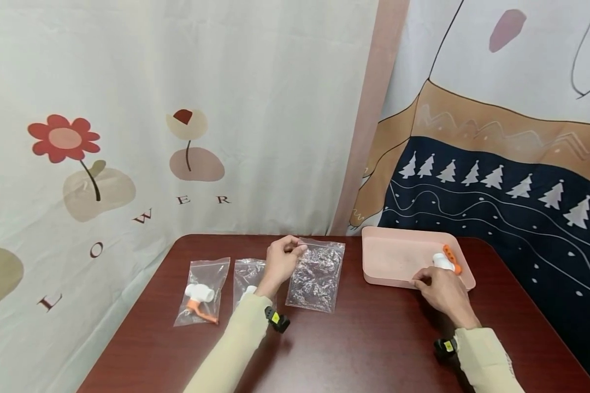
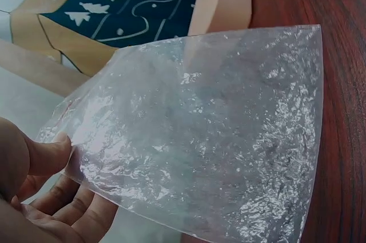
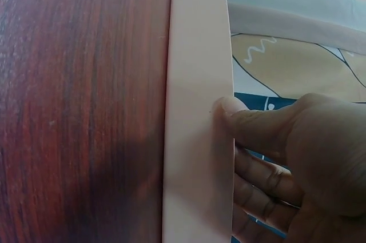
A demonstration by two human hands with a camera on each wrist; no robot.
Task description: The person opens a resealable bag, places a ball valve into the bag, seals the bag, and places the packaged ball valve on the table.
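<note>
White fabric [image 1: 280,120] is lettered "LOWER". By the tabletop's [image 1: 364,349] far right corner, a pink tray [image 1: 395,257] is gripped at its near rim by the right hand [image 1: 444,292]; near the far edge, a clear bag [image 1: 316,278] is pinched by the left hand [image 1: 279,265]. In the tray, a white-and-orange fitting [image 1: 441,261] is missed by the right wrist view.

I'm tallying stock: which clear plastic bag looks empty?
The rightmost clear plastic bag, pinched in the left hand; the other two bags contain white plastic pieces.

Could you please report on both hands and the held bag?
Left hand pinching clear bag near its top. Right hand gripping tray by near edge. White-and-orange piece inside tray. No obstruction visible.
</note>
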